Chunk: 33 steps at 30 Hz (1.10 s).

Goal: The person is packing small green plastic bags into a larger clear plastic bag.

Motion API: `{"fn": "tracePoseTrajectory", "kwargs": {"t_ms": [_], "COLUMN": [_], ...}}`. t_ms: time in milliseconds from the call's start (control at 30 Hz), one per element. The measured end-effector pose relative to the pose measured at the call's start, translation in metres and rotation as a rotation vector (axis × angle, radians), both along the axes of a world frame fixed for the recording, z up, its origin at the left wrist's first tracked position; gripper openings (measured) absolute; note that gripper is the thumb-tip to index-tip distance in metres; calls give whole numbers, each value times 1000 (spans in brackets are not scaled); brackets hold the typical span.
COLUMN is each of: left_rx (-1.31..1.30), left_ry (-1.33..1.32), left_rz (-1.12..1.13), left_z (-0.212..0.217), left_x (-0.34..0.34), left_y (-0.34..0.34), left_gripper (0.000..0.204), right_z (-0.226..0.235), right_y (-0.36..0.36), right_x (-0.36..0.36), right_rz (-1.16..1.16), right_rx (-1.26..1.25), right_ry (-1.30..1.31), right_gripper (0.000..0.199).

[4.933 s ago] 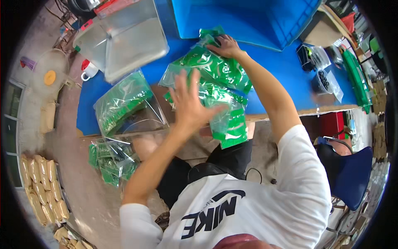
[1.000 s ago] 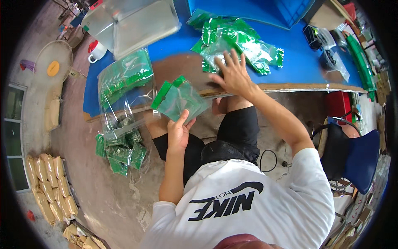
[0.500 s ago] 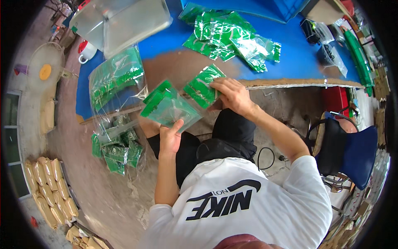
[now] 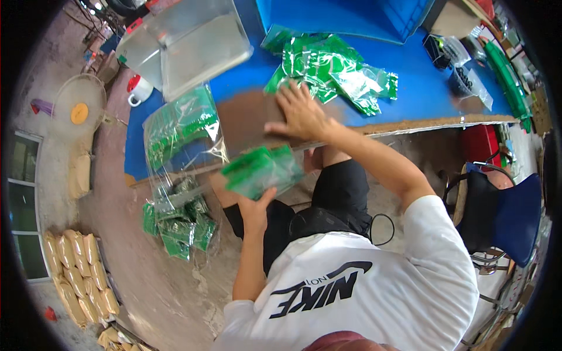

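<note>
My left hand (image 4: 256, 206) holds up a stack of green packets (image 4: 261, 169) in front of the table's near edge. My right hand (image 4: 300, 111) reaches forward with fingers spread, flat over a worn brown patch of the blue table (image 4: 421, 96), just short of a loose pile of green packets (image 4: 331, 71). A clear plastic bag (image 4: 182, 131) filled with green packets lies at the table's left and hangs over its edge.
A clear plastic bin (image 4: 187, 41) stands at the table's far left, a white mug (image 4: 139, 92) beside it. More green packets in a bag (image 4: 175, 225) lie on the floor below. A blue chair (image 4: 503, 213) is at my right. Tan sacks (image 4: 76, 275) line the floor at left.
My right hand let go of the packets it held against the stack and moved forward toward the pile on the table. My left hand keeps the stack.
</note>
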<state>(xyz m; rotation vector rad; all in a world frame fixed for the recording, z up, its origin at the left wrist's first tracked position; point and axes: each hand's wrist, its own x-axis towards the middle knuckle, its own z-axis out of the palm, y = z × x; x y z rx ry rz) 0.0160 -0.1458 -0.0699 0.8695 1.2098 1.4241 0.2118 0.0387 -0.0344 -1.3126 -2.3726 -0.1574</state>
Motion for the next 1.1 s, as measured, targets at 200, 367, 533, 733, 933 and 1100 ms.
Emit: {"fn": "tracePoseTrajectory", "kwargs": {"t_ms": [200,367,533,733,933,1100], "left_rx": [400,815,593,-108,-324,-376], "left_ry": [812,1394,887,-492,-643,-624], "left_rz": [-188,-206,-228,-21,-178,-368], "left_z": [42,97,78,23,9,7], "left_x": [-21,-10,3,22,23,23], "left_y": [5,37,45,18,18,34], "left_gripper": [18,19,20,55,50,51], "right_z": [-8,49,71,-5,17,72], "right_y": [-65,-84,-38,-65,-91,-88], "right_x": [13,20,82,90,100,74], "right_rz": [431,577,-277,-239,141,242], "right_rx": [-10,-578,-201,36,-73,3], "right_ry": [217,375,475,71,500,528], "right_gripper": [42,17,57,66,34,43]}}
